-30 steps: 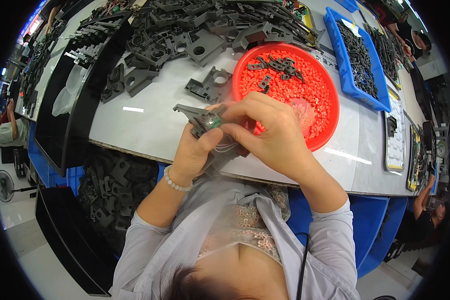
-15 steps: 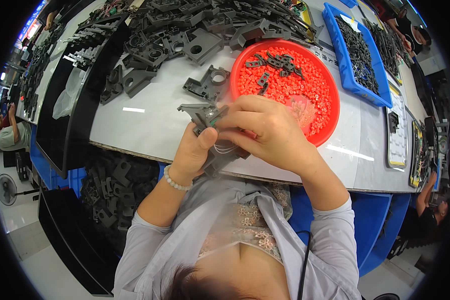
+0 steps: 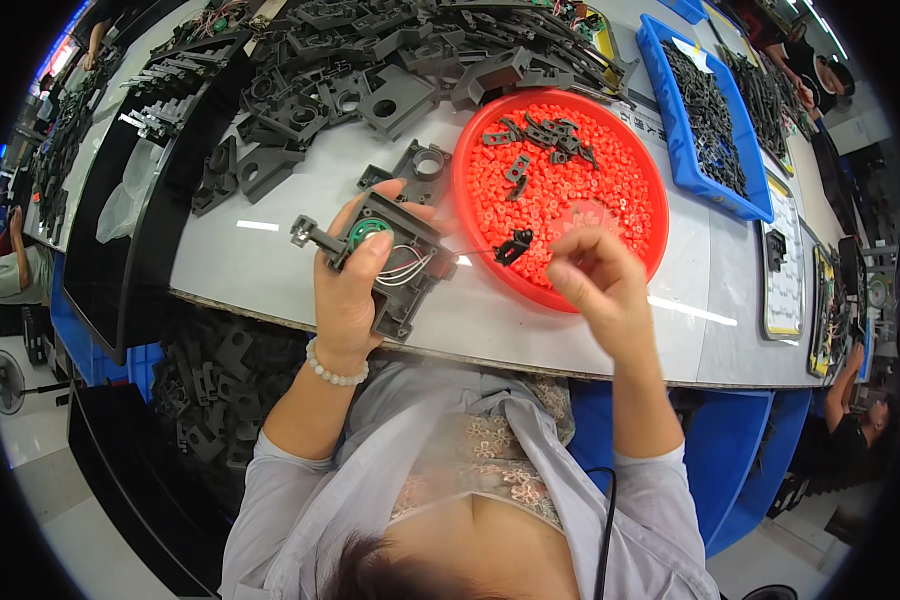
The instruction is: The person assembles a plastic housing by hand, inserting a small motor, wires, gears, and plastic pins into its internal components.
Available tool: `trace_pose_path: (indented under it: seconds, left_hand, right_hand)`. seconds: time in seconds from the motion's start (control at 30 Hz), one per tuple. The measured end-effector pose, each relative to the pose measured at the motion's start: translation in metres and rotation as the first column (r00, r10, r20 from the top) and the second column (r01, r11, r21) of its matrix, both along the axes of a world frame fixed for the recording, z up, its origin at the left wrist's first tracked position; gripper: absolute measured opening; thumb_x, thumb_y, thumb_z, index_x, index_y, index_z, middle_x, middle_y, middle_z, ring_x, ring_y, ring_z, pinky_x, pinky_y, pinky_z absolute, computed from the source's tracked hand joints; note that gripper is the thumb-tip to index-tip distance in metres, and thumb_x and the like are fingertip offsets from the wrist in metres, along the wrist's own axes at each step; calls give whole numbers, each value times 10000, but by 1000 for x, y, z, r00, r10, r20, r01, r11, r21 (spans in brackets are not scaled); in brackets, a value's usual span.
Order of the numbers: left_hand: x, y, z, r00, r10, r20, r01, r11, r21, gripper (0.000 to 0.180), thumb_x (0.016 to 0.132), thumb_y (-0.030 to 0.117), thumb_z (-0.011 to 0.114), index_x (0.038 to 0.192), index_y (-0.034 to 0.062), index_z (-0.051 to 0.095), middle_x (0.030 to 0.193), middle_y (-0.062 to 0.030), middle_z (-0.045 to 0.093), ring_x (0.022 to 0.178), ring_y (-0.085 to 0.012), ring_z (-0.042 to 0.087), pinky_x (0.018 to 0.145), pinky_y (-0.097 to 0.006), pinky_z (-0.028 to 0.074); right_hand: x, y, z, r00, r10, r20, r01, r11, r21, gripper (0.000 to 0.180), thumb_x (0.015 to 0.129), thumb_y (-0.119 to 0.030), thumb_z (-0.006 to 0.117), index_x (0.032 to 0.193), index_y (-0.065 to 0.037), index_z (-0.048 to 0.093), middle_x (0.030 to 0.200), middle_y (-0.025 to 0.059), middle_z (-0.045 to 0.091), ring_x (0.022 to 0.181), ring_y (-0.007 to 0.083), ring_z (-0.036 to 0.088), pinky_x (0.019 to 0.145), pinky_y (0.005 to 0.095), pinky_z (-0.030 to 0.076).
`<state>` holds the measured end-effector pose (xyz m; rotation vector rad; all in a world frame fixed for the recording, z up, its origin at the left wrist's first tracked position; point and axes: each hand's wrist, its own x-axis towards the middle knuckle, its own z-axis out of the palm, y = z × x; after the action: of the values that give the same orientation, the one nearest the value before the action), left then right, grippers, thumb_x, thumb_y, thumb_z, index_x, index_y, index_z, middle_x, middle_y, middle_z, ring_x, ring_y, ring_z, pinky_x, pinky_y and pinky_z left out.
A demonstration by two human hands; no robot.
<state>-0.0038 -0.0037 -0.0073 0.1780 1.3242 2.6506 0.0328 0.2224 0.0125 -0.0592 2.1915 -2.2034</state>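
We record the left hand (image 3: 348, 290) with fingers wrapped around a dark grey plastic housing (image 3: 390, 255), held just above the white table's (image 3: 270, 260) near edge, thumb pressed beside its green disc (image 3: 362, 233). Thin wires (image 3: 410, 268) lead right to a small black part (image 3: 513, 246) over the red tray (image 3: 570, 190). The right hand (image 3: 595, 280) hovers with fingers loosely curled, holding nothing.

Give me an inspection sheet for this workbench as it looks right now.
Surface: white bench, mostly covered.
Job's things: dark plastic housing with a green disc and thin wires; small black part hangs from them.
Clutter: red tray of red pellets, blue bin, pile of dark parts.
Grippers: left hand grips the housing; right hand empty, beside the tray.
Cables: black cord at the person's chest.
Surroundings: other people at neighbouring benches.
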Motion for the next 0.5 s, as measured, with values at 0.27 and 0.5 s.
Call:
trace_pose_path:
  seconds: [0.27, 0.5]
  left_hand:
    - [9, 13, 8, 1000, 15, -2, -15, 1000, 8, 439, 857, 179, 489, 1234, -19, 383, 1102, -220, 536, 1011, -339, 579, 758, -418, 563]
    - [15, 20, 12, 988, 136, -72, -136, 991, 6, 407, 856, 85, 454, 1232, -37, 361, 1118, -224, 536, 940, -254, 605, 787, -368, 537]
  right_hand:
    - [3, -27, -12, 989, -122, 85, 135, 977, -167, 143, 811, -63, 644, 926, -20, 571, 805, -6, 586, 717, 60, 535, 646, 204, 428]
    - [12, -35, 5, 968, 134, 212, -55, 937, -344, 86, 820, -124, 646, 817, -48, 606, 749, -30, 580, 689, 45, 509, 597, 199, 393]
